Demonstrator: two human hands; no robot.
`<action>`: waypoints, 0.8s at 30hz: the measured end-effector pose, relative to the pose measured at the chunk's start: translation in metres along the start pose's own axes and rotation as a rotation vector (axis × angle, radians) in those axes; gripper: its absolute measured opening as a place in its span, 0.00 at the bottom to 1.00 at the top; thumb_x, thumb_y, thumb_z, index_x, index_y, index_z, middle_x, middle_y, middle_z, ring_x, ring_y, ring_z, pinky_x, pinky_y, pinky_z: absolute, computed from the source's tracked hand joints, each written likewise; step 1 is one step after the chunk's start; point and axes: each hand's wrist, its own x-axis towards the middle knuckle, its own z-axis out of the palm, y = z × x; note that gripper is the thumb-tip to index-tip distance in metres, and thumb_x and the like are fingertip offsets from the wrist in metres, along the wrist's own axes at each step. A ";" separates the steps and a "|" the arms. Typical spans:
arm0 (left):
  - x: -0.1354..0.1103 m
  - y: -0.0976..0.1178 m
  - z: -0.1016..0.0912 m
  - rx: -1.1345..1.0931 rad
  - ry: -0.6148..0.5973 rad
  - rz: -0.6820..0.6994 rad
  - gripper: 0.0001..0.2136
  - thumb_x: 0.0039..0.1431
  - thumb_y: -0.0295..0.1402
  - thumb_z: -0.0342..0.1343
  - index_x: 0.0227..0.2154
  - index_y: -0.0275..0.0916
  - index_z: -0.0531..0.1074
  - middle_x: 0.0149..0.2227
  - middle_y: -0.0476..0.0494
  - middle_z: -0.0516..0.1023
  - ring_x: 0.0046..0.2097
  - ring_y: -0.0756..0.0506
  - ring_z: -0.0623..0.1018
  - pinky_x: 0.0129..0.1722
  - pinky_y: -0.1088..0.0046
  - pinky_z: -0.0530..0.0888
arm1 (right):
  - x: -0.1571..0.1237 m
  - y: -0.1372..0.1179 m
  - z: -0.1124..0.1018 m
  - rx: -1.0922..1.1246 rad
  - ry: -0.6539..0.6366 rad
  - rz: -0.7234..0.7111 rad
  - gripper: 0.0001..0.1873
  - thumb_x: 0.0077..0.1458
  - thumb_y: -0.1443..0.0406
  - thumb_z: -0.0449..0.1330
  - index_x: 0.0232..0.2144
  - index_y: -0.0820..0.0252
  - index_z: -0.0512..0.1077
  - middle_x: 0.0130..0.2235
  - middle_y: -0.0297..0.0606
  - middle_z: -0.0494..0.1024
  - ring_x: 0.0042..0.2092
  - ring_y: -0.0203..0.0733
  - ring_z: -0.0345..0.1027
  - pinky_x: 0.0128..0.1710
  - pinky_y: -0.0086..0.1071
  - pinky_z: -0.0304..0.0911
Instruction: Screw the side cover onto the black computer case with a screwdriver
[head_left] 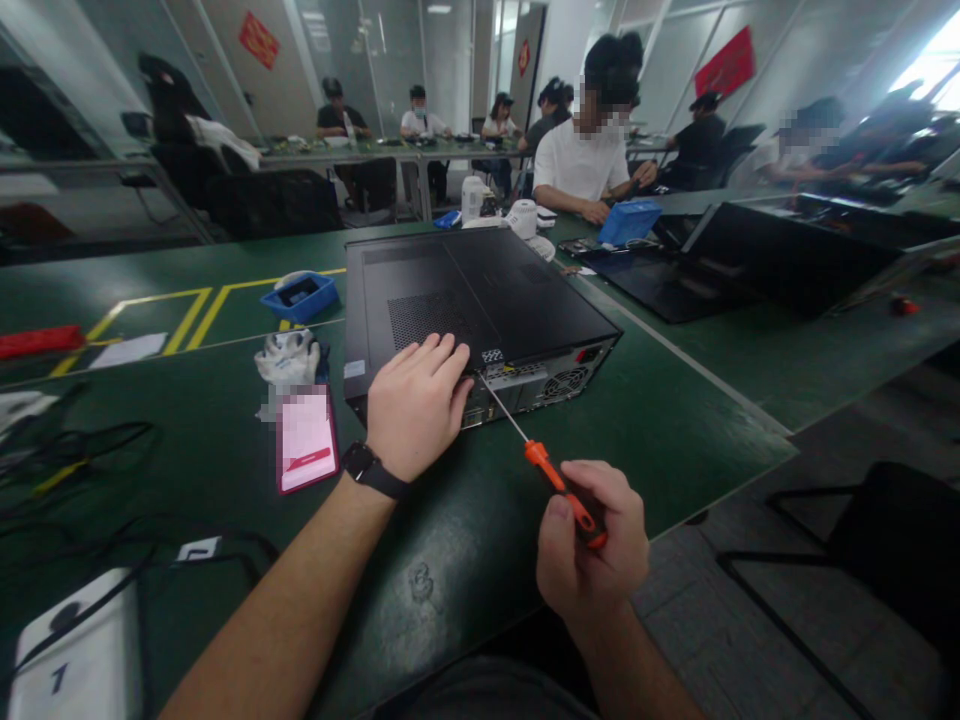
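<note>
A black desktop computer case [480, 290] lies on its side on the green table, its rear panel with fan grille and ports facing me. My left hand [420, 405], with a dark watch on the wrist, rests on the near left corner of the case, fingers stretched flat over the top. In my right hand [596, 540] is an orange and black screwdriver [547, 465], gripped by its handle. Its thin shaft points up and left, and the tip meets the top edge of the rear panel beside my left thumb. Any screw at the tip is too small to make out.
Left of the case are a pink-framed phone [307, 440], a whitish glove [287, 357] and a blue bin [301, 297]. Black cables [97, 440] and a white device [82, 650] lie at the left. Across the table sits a person [581, 160] near another blue bin [628, 222].
</note>
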 end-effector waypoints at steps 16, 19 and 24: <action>0.000 0.001 -0.001 -0.029 -0.018 -0.016 0.17 0.69 0.32 0.54 0.57 0.36 0.75 0.61 0.35 0.77 0.63 0.36 0.76 0.64 0.52 0.72 | -0.003 0.000 0.001 -0.033 0.019 0.028 0.15 0.59 0.72 0.60 0.49 0.58 0.73 0.38 0.37 0.80 0.35 0.39 0.77 0.34 0.34 0.74; 0.000 0.000 -0.001 -0.022 -0.021 -0.013 0.17 0.69 0.32 0.53 0.57 0.35 0.74 0.61 0.35 0.77 0.63 0.36 0.76 0.64 0.53 0.72 | -0.010 0.002 -0.001 -0.072 0.008 0.135 0.12 0.62 0.68 0.59 0.49 0.58 0.74 0.39 0.37 0.81 0.32 0.38 0.77 0.31 0.32 0.74; 0.000 0.000 0.000 -0.016 -0.014 -0.008 0.17 0.69 0.32 0.54 0.57 0.34 0.75 0.61 0.35 0.77 0.63 0.35 0.77 0.64 0.53 0.72 | -0.004 0.001 -0.002 -0.012 -0.014 0.038 0.17 0.59 0.68 0.59 0.52 0.58 0.72 0.41 0.40 0.79 0.39 0.43 0.77 0.36 0.38 0.75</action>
